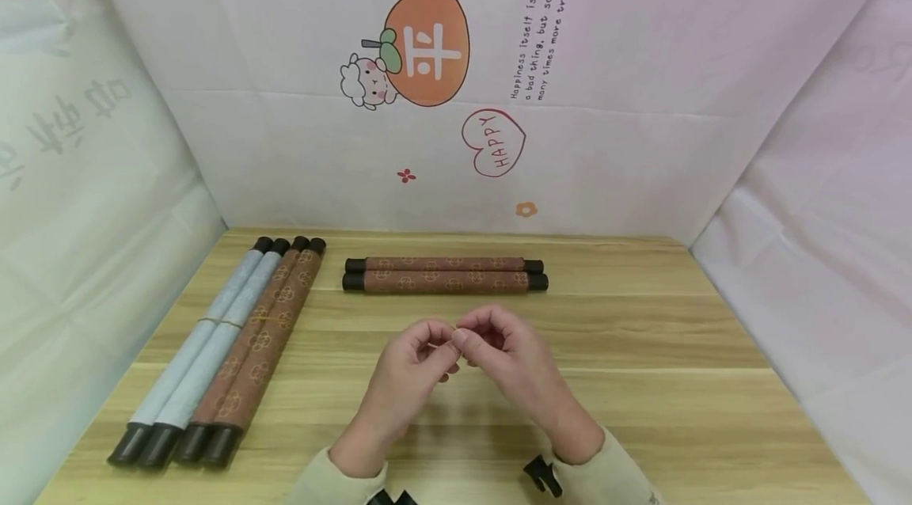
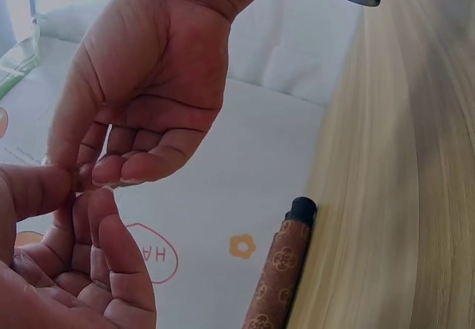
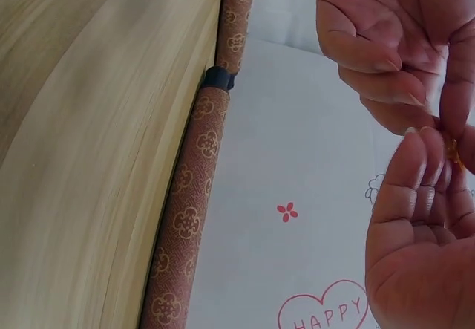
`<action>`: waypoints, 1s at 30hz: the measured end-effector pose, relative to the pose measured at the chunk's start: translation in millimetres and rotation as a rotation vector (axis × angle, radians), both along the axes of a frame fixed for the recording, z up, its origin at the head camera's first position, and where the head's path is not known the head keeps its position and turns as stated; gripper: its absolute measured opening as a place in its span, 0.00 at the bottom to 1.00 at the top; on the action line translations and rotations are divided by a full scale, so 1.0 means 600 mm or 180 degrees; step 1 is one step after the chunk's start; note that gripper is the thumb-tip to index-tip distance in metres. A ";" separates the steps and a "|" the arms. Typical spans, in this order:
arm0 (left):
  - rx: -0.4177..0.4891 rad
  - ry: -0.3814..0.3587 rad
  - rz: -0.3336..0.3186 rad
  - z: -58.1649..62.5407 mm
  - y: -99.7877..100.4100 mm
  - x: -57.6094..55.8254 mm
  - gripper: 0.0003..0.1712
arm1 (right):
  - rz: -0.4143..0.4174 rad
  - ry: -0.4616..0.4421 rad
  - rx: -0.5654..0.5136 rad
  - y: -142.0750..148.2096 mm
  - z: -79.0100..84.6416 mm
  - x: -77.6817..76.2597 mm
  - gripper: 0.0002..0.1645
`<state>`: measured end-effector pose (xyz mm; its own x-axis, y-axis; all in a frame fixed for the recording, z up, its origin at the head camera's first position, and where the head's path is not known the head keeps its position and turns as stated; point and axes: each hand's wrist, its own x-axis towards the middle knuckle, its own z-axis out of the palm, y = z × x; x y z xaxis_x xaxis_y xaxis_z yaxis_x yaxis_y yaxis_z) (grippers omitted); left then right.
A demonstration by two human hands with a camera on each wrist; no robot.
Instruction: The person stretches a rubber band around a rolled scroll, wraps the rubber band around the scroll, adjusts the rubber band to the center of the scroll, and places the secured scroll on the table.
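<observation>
My left hand and right hand meet above the middle of the table, thumbs and index fingers pinched together at the tips. Between those fingertips is a thin yellow rubber band, mostly hidden by the fingers. Just beyond the hands lie two brown scrolls, side by side and crosswise, with gold flower patterns and black end knobs. Neither hand touches them.
At the left, two light-blue scrolls lie beside two more brown scrolls, slanting away, with thin yellow bands around their middles. White printed cloth walls in the wooden table at the back and both sides.
</observation>
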<state>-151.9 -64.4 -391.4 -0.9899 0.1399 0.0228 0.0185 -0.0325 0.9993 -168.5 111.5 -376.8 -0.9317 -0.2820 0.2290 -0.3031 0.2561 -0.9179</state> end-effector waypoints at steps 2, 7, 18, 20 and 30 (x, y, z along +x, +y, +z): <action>0.0051 -0.0056 -0.0010 0.000 0.000 0.001 0.09 | -0.0035 -0.0048 -0.0012 0.001 0.000 0.000 0.08; 0.0401 -0.0165 0.0068 0.002 0.001 0.000 0.10 | 0.0044 -0.0008 0.0074 0.005 0.000 0.001 0.10; 0.0438 0.0098 0.0307 -0.001 0.008 0.003 0.09 | 0.0000 -0.0176 -0.0001 0.004 0.000 0.000 0.12; 0.0345 0.0117 0.0290 -0.002 0.007 0.003 0.11 | -0.0003 -0.0257 -0.0123 0.003 0.002 -0.001 0.13; -0.0483 0.0217 0.0094 0.002 0.005 0.004 0.11 | 0.0024 -0.0705 -0.0646 0.002 0.007 -0.001 0.13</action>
